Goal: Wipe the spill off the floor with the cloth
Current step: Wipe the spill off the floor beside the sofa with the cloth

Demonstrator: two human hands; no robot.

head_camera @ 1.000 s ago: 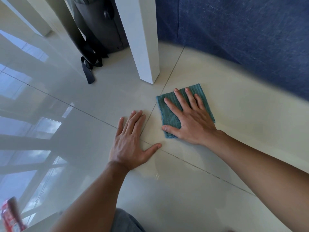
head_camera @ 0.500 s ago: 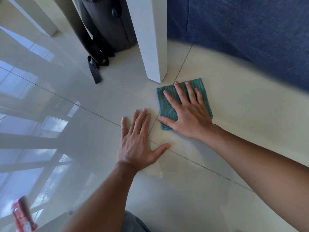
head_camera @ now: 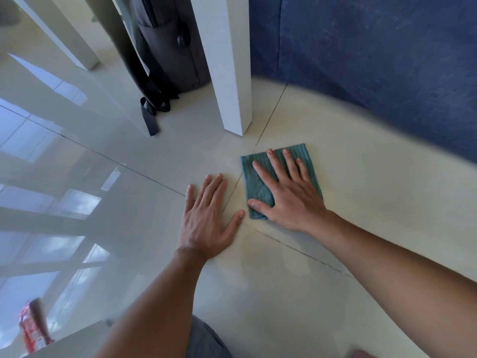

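nearer the left hand (head_camera: 206, 218) now, the right hand (head_camera: 289, 200) presses flat, fingers spread, on the folded teal ribbed cloth (head_camera: 258, 187).

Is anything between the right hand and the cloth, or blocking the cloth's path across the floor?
Nothing visible. The right hand lies flat on the cloth; the white leg stands just beyond it.

Glossy pale tiled floor (head_camera: 335, 156), crossed by thin grout lines; window reflections seen on left part. Folded teal cloth (head_camera: 258, 187) laid flat on floor beside grout line. Right hand (head_camera: 289, 200) pressed flat on cloth, fingers spread. Left hand (head_camera: 206, 220) planted palm-down on bare tile just beside cloth. White leg (head_camera: 232, 73) stood on floor near cloth. Dark bag (head_camera: 170, 52) rested behind leg, strap (head_camera: 151, 120) trailed on tile.
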